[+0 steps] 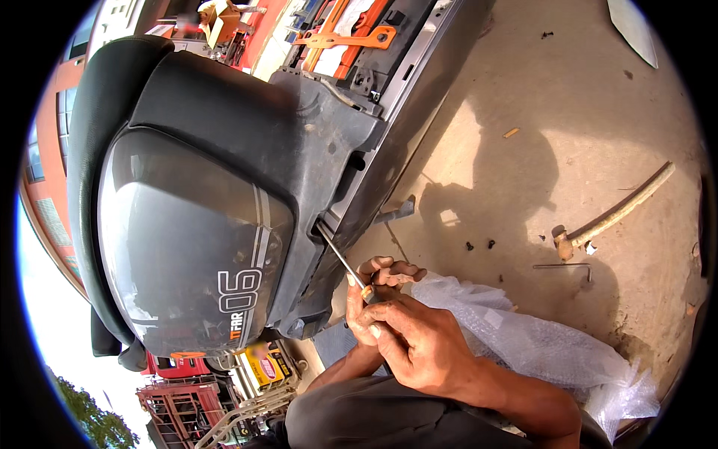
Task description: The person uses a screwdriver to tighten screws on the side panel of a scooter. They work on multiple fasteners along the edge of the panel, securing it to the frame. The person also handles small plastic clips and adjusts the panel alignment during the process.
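A screwdriver slants up and left, its tip inside a gap at the lower edge of a grey vehicle body panel. My right hand is wrapped round its handle, which shows only at the top end. My left hand is partly behind the right one, its thumb on one side of the shaft and its curled fingers on the other, steadying it near the handle. The tip is hidden within the gap. Above the panel is a black seat, and a dark trim edge runs just below the gap.
On the concrete lie a hammer, an L-shaped hex key and several small dark screws. Crumpled bubble wrap lies beside my right forearm. Orange brackets sit in the vehicle's open frame. A person stands beyond it.
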{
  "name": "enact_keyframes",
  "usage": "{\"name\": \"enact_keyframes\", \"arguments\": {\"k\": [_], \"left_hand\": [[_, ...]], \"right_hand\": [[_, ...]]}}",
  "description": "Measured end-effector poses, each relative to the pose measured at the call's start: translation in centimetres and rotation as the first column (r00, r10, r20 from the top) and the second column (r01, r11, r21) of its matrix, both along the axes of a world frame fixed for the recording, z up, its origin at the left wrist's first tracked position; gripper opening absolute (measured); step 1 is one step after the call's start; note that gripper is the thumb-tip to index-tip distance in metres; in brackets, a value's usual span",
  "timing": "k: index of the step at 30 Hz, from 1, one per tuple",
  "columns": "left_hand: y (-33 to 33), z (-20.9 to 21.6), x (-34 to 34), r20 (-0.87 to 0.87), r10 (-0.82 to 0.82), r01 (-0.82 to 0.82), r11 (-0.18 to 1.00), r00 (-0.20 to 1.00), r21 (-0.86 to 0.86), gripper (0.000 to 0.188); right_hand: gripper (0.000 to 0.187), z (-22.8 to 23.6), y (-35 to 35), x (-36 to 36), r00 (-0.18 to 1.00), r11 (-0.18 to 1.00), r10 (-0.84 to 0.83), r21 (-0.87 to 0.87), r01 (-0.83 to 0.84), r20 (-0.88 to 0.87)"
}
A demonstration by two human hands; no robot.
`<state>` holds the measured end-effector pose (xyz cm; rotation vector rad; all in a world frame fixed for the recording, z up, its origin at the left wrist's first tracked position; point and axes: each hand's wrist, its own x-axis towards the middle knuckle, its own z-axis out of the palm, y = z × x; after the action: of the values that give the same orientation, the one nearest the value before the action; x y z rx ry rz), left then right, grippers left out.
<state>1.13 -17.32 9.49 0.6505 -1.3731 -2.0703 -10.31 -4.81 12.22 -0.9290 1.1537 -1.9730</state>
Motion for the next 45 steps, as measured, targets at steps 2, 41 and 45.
{"name": "enact_keyframes", "arguments": {"k": [2, 41, 45], "left_hand": [[-0.4, -0.3, -0.1, -0.005, -0.012, 0.013, 0.999, 1.0, 0.032, 0.06], [-7.2, 18.5, -23.7, 0.734, 0.59, 0.941, -0.183, 0.337, -0.286, 0.094], [-7.5, 17.7, -23.3, 0.733, 0.53, 0.897, -0.142, 0.426, -0.418, 0.091]], "right_hand": [[0.021, 0.4, 0.2, 0.0, 0.987, 0.998, 0.052, 0.011, -0.055, 0.15], [0.034, -6.8, 4.5, -10.4, 0.973, 0.994, -0.011, -0.108, 0.036, 0.228], [0.036, -7.1, 3.9, -10.5, 0.974, 0.989, -0.041, -0.131, 0.072, 0.223]]}}
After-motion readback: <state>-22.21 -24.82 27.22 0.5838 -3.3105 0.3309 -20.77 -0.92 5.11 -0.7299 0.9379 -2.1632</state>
